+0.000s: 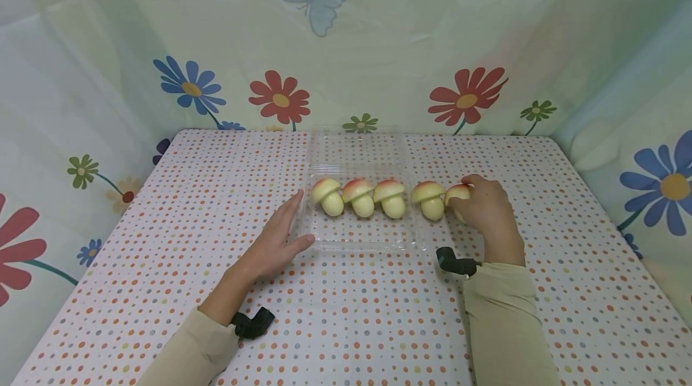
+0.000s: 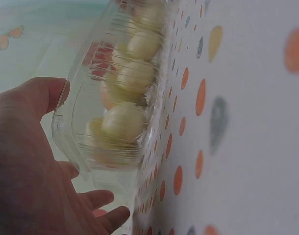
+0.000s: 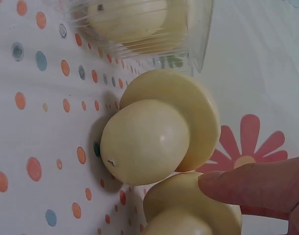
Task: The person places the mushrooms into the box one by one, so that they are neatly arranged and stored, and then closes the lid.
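Observation:
A clear plastic container [image 1: 361,243] lies open at the middle of the dotted table, its lid [image 1: 357,147] folded back. Three toy mushrooms [image 1: 359,197] with reddish caps and cream stems stand in a row inside it. A fourth mushroom [image 1: 428,200] [image 3: 159,132] stands on the table just outside the container's right wall. My right hand [image 1: 483,206] grips a fifth mushroom [image 1: 456,193] [image 3: 188,210] beside that one, one finger [image 3: 252,188] pressed on its cap. My left hand [image 1: 278,233] [image 2: 32,171] lies with straight fingers against the container's left wall [image 2: 76,122].
The table [image 1: 162,242] has a white cloth with coloured dots. Flowered sheets [image 1: 281,98] hang as walls at the back and on both sides. Black wrist straps [image 1: 456,263] sit on both beige sleeves.

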Demonstrator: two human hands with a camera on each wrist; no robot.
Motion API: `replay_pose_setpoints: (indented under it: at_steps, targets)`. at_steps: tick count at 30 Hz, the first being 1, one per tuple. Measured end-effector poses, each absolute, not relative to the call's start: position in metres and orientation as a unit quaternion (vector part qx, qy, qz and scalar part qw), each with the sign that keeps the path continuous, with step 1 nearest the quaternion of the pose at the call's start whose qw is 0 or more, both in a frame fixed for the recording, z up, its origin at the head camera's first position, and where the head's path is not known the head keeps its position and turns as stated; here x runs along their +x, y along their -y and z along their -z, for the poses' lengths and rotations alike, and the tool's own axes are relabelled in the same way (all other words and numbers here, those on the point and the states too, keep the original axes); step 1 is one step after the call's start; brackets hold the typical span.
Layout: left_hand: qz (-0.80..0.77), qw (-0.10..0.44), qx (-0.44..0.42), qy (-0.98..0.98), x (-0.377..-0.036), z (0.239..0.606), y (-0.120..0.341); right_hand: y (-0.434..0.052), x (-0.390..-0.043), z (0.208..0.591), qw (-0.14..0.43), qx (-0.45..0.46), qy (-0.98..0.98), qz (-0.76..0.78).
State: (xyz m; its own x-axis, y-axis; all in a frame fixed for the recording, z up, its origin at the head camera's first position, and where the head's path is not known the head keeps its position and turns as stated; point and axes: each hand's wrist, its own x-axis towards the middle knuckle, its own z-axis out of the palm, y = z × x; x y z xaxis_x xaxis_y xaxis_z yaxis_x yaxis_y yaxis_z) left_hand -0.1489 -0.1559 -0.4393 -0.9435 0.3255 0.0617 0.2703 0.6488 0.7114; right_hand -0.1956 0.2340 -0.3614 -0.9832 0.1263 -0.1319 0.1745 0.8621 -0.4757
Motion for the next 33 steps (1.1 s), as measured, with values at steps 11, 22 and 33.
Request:
replay_pose_setpoints:
  at_steps: [11,22,33]
  targets:
    - [-0.388,0.031,0.165,-0.906,-0.149,0.438,0.155,-0.236,-0.192,0.356,0.035,0.089,-0.963,0.253]
    - [-0.383,0.030,0.164,-0.908,-0.149,0.439,0.155,-0.237,-0.190,0.352,0.021,0.113,-0.956,0.270]
    - [-0.380,0.033,0.165,-0.910,-0.148,0.438,0.155,-0.233,-0.188,0.346,-0.019,0.114,-0.954,0.277]
